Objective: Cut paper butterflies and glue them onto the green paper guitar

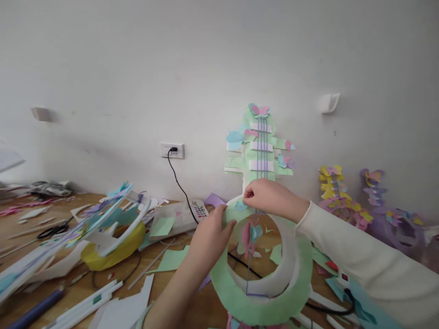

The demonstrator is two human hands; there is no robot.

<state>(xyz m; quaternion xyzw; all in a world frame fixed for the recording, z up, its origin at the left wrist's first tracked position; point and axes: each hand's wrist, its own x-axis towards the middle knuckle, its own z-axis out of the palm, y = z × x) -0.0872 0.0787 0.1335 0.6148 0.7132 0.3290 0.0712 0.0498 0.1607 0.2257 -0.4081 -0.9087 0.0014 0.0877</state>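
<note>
A light-green paper guitar (264,313) stands upright before me, with a ring-shaped body, a neck with white crossbars, and purple strings (262,151). My left hand (212,233) grips the upper left rim of the ring, thumb on the front. At the top of the ring, my right hand (262,194) is closed in a pinch, fingertips at the edge of a light-blue paper butterfly (241,205). It hides the lower end of the neck. Inside the ring hangs a pink and blue paper butterfly (253,233). More paper butterflies (259,111) decorate the neck.
Left lies another paper instrument with a yellow side (118,256), near black scissors (53,230). Paper scraps (173,259) and white strips (85,306) litter the wooden table. A black cord (180,185) runs from the wall socket (172,151). Yellow-pink (343,203) and purple (387,224) paper instruments stand right.
</note>
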